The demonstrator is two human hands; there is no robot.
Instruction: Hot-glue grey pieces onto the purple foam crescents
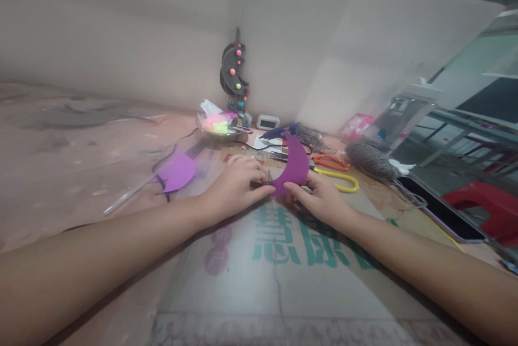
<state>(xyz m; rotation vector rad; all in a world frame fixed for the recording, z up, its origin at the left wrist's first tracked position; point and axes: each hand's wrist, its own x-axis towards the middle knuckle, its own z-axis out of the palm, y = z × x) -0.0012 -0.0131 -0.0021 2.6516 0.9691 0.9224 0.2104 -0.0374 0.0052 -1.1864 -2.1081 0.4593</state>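
A purple crescent cutout (298, 160), apparently paper or foam sheet, is held up between my two hands above a printed cardboard sheet (230, 297). My right hand (324, 197) pinches its lower curve, thumb in front and fingers behind. At the lower left tip, my left hand (238, 187) is closed with thumb and fingers on the crescent. A small greyish bit shows by the left fingertips; what it is I cannot make out. Just behind my right hand lie yellow-handled scissors (343, 181) and orange-handled scissors (332, 162).
Left of my hands lie a purple offcut (181, 172) and a clear stick (129, 195). Behind stand a filled bowl (218, 136), a small clock (267, 121) and a blue glue gun (275, 133). A grey crescent ornament (230, 73) hangs above. Grey yarn (372, 160) and a phone (441, 211) lie right.
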